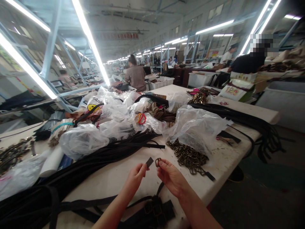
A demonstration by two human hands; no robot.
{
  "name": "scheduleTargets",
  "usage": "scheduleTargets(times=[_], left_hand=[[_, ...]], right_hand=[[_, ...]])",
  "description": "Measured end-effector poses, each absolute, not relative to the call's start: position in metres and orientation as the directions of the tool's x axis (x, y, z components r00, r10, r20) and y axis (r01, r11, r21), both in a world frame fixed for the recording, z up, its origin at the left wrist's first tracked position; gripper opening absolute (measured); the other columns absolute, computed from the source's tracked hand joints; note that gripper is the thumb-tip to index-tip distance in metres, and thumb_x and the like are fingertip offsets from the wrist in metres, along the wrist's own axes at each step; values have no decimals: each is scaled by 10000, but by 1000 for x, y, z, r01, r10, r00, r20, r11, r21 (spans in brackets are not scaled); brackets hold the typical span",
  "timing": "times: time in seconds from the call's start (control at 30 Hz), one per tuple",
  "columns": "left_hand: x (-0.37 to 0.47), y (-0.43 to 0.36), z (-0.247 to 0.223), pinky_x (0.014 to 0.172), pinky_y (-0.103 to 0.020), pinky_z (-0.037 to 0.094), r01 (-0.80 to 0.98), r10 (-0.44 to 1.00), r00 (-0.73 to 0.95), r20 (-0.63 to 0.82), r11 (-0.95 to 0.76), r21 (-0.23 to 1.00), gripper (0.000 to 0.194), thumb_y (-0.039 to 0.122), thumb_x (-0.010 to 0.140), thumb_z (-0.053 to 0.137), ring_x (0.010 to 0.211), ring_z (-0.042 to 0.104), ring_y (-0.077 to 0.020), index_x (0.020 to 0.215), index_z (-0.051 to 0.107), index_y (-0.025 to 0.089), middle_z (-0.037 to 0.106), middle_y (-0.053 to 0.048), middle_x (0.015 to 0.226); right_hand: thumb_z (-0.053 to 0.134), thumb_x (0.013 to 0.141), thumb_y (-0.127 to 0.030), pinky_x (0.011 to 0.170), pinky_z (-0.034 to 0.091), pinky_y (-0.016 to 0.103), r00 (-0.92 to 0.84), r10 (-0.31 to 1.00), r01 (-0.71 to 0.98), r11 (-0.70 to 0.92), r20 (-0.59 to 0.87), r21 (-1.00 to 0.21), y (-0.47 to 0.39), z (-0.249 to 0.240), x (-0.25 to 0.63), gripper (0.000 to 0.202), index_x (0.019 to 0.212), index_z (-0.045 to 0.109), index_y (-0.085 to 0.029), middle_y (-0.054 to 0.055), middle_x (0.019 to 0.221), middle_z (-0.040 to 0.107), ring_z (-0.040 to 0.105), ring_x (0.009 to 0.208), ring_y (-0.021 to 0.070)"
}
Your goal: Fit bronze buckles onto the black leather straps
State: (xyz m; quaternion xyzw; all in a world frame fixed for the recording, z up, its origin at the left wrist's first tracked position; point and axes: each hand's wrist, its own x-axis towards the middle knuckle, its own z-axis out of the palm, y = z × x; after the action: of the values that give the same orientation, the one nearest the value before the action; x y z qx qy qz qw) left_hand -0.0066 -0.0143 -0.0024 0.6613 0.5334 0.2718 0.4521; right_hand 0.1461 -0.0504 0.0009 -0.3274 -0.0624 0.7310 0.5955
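My left hand (138, 171) pinches a short dark strap piece (149, 162), its free end pointing up and right. Just to the right, my right hand (170, 175) grips a small bronze-coloured metal buckle (158, 162) between thumb and fingers. The strap and the buckle are a small gap apart. Beyond my right hand lies a heap of similar metal buckles (190, 157), partly under a clear plastic bag (196, 124). Below my hands, near the front edge, are black straps with buckles fitted (156, 210).
Long black straps (78, 171) run across the left of the white table (228, 165). Plastic bags (83, 140) and bundles crowd the middle. Scissors (225, 140) lie at right. A person (135, 76) sits beyond the table; another in dark clothing (249, 63) is at right.
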Motion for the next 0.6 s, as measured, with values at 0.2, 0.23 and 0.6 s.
scheduleTargets(times=[0.2, 0.23, 0.6], left_hand=[[-7, -20, 4, 490, -209, 291, 434, 886, 421, -196, -7, 901, 428, 522, 762, 386, 504, 358, -100, 697, 584, 148, 365, 51, 504], [-9, -20, 6, 495, -208, 296, 439, 874, 444, -195, -23, 898, 414, 508, 767, 392, 514, 367, -101, 699, 586, 149, 384, 47, 517], [-12, -27, 4, 606, -235, 377, 499, 903, 430, 4, -241, 833, 255, 341, 832, 377, 625, 483, -127, 965, 520, 177, 540, 12, 681]], right_hand=[[717, 611, -134, 481, 476, 129, -220, 878, -872, -373, -426, -317, -50, -6, 144, 158, 717, 599, -134, -22, 598, 615, 559, 474, 44], [713, 619, -146, 473, 471, 130, -247, 874, -865, -393, -418, -310, -51, -8, 144, 148, 708, 595, -134, -22, 588, 610, 552, 465, 43], [744, 550, -170, 458, 420, 138, -234, 853, -786, -449, -467, -426, -57, -19, 126, 247, 724, 569, -144, -43, 586, 566, 512, 472, 39]])
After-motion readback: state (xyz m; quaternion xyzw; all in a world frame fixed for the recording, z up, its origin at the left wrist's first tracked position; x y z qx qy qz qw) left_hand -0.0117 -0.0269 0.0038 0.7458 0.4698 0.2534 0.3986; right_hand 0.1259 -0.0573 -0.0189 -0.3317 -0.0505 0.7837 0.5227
